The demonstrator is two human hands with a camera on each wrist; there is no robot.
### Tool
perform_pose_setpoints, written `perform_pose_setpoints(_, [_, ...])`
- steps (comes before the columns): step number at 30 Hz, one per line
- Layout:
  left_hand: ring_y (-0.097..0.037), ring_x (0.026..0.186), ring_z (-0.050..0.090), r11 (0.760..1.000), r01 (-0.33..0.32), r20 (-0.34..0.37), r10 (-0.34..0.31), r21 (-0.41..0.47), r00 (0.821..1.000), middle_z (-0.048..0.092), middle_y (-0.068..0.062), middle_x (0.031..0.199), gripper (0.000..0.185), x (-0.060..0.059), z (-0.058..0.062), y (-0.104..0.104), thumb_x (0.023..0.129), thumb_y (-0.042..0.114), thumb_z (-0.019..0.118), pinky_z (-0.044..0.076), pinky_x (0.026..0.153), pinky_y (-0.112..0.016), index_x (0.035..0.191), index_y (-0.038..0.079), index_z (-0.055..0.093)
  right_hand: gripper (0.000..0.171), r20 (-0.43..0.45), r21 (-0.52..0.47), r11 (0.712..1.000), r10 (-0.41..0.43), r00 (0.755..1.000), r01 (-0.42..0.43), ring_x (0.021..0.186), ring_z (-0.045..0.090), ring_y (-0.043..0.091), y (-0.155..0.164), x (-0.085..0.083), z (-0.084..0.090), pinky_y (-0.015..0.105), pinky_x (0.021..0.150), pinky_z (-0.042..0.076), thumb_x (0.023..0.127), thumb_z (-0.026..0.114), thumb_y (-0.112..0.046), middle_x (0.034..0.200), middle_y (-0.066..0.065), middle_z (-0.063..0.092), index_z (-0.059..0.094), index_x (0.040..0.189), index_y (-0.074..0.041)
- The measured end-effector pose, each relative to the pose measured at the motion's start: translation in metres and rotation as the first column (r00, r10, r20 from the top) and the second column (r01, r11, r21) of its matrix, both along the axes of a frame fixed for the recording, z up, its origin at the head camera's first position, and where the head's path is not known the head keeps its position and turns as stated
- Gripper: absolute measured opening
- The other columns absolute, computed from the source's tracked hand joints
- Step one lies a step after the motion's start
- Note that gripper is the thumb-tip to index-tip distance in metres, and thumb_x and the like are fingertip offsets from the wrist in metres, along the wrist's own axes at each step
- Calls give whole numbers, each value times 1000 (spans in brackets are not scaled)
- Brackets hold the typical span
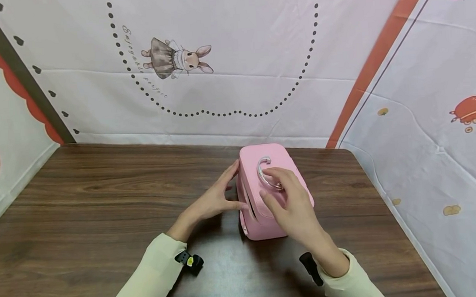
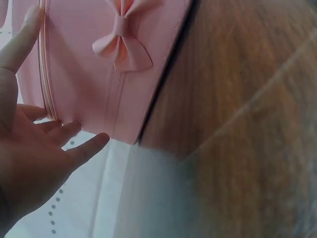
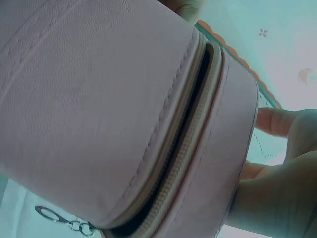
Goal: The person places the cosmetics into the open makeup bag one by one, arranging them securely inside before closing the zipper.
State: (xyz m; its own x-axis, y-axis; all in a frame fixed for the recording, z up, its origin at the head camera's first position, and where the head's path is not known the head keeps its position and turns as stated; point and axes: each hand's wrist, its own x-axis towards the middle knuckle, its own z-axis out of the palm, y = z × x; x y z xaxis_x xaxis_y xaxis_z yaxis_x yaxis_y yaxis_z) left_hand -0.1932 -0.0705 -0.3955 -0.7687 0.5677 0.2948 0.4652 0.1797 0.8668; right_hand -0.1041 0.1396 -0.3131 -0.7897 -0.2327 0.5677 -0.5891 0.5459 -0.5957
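Left hand [image 1: 213,200], fingers straight, touches the left side of the pink case [image 1: 277,164]; right hand [image 1: 291,204] rests on top, fingers curled round its handle [image 1: 262,172]. Case stands between the hands on the table [image 1: 82,212], zip [image 3: 185,163] partly open.

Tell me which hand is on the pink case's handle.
The right hand: its fingers curl at the silver handle on top of the pink case. The left hand only rests straight fingers against the case's side.
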Motion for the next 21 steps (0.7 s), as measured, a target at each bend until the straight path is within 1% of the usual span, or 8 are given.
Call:
perform_pose_setpoints(5, [-22, 143, 7, 994, -57, -62, 51, -92, 997, 1, -7, 159, 115, 9, 10, 5, 73, 42, 82, 22, 110, -50, 155, 17, 5, 37, 18, -101, 995, -27, 999, 28, 107, 57, 22, 10, -3, 4, 39, 89, 48, 87, 68, -2, 120, 5, 59, 60, 122, -5])
perform_pose_setpoints(8, [-27, 144, 4, 984, -100, -128, 82, -144, 988, -2, -10, 159, 123, 14, 15, 9, 69, 60, 76, 18, 110, -51, 154, 12, 1, 36, 25, -140, 988, -66, 998, 68, 112, 55, 21, 19, -4, 7, 39, 93, 46, 87, 68, -1, 121, 7, 59, 60, 122, -4])
perform_pose_setpoints(11, [-30, 143, 3, 980, -133, -205, 101, -147, 974, -3, -12, 158, 131, 19, 20, 13, 62, 78, 62, 20, 109, -54, 154, 9, -1, 35, 29, -165, 980, -108, 994, 112, 111, 55, 21, 29, -5, 8, 37, 91, 47, 87, 67, -1, 119, 10, 60, 60, 121, -2])
perform_pose_setpoints(13, [-32, 143, 3, 978, -155, -279, 110, -141, 954, -3, -14, 157, 132, 22, 24, 16, 59, 84, 53, 21, 108, -55, 153, 8, 1, 33, 35, -169, 976, -134, 990, 138, 109, 56, 21, 36, -7, 7, 33, 89, 47, 88, 66, -2, 118, 12, 60, 61, 121, -2])
perform_pose_setpoints(14, [-32, 142, 4, 975, -168, -332, 112, -144, 937, -2, -16, 157, 131, 24, 26, 18, 58, 85, 51, 22, 108, -55, 153, 8, 3, 33, 37, -160, 975, -151, 988, 155, 108, 56, 21, 40, -7, 6, 30, 88, 47, 89, 65, -3, 118, 12, 60, 61, 121, -2])
perform_pose_setpoints(16, [-34, 142, 5, 968, -193, -442, 105, -158, 891, -1, -18, 156, 130, 29, 31, 22, 57, 85, 53, 21, 108, -56, 153, 9, 9, 32, 56, -138, 973, -182, 982, 188, 107, 57, 21, 49, -9, 5, 24, 86, 46, 91, 64, -7, 116, 12, 61, 60, 122, -3])
perform_pose_setpoints(19, [-38, 140, 10, 955, -234, -602, 80, -181, 794, 6, -21, 155, 128, 39, 39, 30, 55, 81, 66, 23, 107, -57, 152, 13, 19, 32, 107, -109, 970, -205, 973, 216, 106, 58, 20, 64, -12, 2, 17, 86, 44, 94, 61, -14, 117, 11, 61, 59, 125, -5])
perform_pose_setpoints(21, [-40, 139, 14, 951, -252, -670, 71, -178, 739, 13, -18, 155, 122, 45, 42, 35, 54, 75, 74, 28, 103, -58, 150, 18, 26, 33, 146, -105, 972, -193, 970, 209, 107, 58, 20, 75, -15, -1, 15, 86, 43, 96, 59, -17, 118, 11, 61, 58, 127, -6])
